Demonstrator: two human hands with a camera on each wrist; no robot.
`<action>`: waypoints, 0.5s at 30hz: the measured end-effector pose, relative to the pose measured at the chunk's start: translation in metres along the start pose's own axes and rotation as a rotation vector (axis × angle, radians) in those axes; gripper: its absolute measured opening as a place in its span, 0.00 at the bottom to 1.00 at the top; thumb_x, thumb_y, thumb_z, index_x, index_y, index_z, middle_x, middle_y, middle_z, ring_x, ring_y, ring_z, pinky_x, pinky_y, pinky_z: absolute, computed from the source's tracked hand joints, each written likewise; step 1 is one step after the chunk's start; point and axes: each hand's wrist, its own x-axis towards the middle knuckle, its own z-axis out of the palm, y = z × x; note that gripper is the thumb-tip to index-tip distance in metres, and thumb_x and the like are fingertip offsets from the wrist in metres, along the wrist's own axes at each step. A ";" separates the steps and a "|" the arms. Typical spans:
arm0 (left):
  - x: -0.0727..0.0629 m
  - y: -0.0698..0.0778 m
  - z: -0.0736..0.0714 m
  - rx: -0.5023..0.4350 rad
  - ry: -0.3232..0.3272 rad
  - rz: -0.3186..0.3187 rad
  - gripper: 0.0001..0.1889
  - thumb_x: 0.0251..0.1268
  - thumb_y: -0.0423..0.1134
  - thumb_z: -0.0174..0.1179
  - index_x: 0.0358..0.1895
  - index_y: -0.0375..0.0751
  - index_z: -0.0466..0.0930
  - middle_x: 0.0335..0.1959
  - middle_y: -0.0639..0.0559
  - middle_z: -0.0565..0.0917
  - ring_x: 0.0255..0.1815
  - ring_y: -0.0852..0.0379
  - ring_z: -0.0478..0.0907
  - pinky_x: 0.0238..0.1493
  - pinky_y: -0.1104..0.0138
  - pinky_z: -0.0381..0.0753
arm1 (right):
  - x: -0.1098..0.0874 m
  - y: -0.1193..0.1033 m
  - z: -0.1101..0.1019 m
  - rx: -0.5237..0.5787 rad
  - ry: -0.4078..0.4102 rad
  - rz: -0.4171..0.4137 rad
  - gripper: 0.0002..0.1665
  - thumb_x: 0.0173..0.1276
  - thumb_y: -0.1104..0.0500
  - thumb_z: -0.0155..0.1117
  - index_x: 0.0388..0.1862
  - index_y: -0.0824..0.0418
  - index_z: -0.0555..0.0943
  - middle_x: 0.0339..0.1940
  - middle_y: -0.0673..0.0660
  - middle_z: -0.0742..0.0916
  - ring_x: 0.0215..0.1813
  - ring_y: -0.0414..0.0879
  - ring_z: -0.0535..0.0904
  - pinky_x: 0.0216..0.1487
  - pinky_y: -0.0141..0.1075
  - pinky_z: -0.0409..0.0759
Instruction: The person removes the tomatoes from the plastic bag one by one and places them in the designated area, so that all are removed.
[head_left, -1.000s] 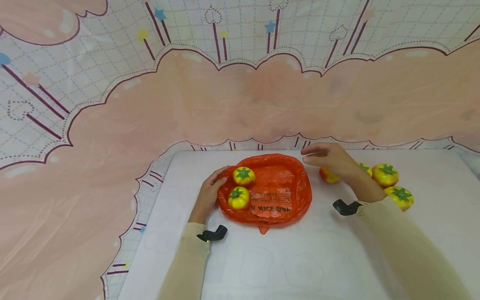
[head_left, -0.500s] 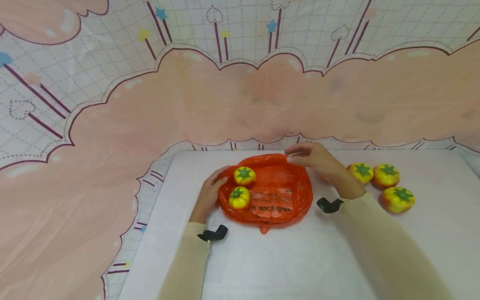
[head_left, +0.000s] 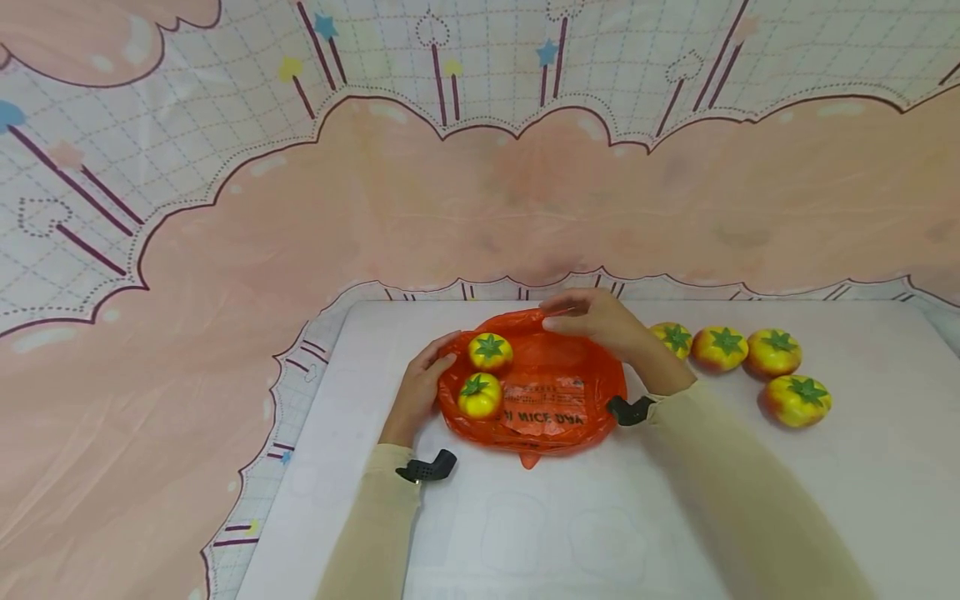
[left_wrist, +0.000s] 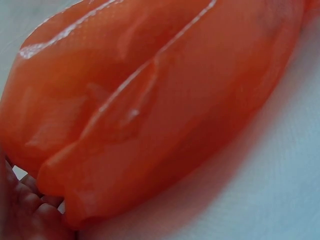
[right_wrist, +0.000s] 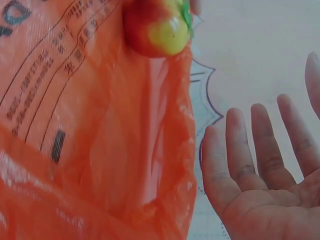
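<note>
An orange-red plastic bag (head_left: 543,358) lies on the white table with its mouth spread wide and printed lettering inside. Two yellow-and-red tomatoes with green leafy tops, a rear tomato (head_left: 491,352) and a front tomato (head_left: 480,396), sit at its left side. My left hand (head_left: 422,385) pinches the bag's left rim, thumb on the inner side. Over the back right rim hovers my right hand (head_left: 600,325), holding nothing; its fingers (right_wrist: 270,150) are spread and nearly straight in the right wrist view. Bag plastic fills most of the left wrist view.
Right of the bag several more tomatoes stand grouped on the table (head_left: 525,533), among them a middle one (head_left: 720,348) and a front right one (head_left: 797,401). A patterned cloth (head_left: 480,200) hangs behind the table's back edge.
My right hand has moved left from beside the tomato group to above the bag's back rim, uncovering the tomatoes on the right. The left hand and the bag stay put.
</note>
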 end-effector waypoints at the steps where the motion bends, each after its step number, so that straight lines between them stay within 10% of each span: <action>1: 0.000 0.000 0.000 -0.001 -0.001 -0.002 0.20 0.79 0.43 0.51 0.70 0.59 0.75 0.73 0.59 0.72 0.77 0.54 0.66 0.74 0.56 0.71 | 0.001 0.000 0.002 -0.003 0.000 0.003 0.28 0.67 0.52 0.73 0.64 0.60 0.81 0.62 0.59 0.85 0.64 0.56 0.81 0.65 0.52 0.82; 15: 0.000 0.000 0.000 -0.002 0.014 -0.026 0.20 0.78 0.43 0.52 0.68 0.63 0.77 0.72 0.62 0.73 0.77 0.55 0.67 0.73 0.58 0.73 | 0.014 -0.005 0.030 0.008 -0.035 -0.016 0.28 0.67 0.49 0.73 0.62 0.58 0.83 0.61 0.55 0.85 0.63 0.54 0.80 0.64 0.49 0.82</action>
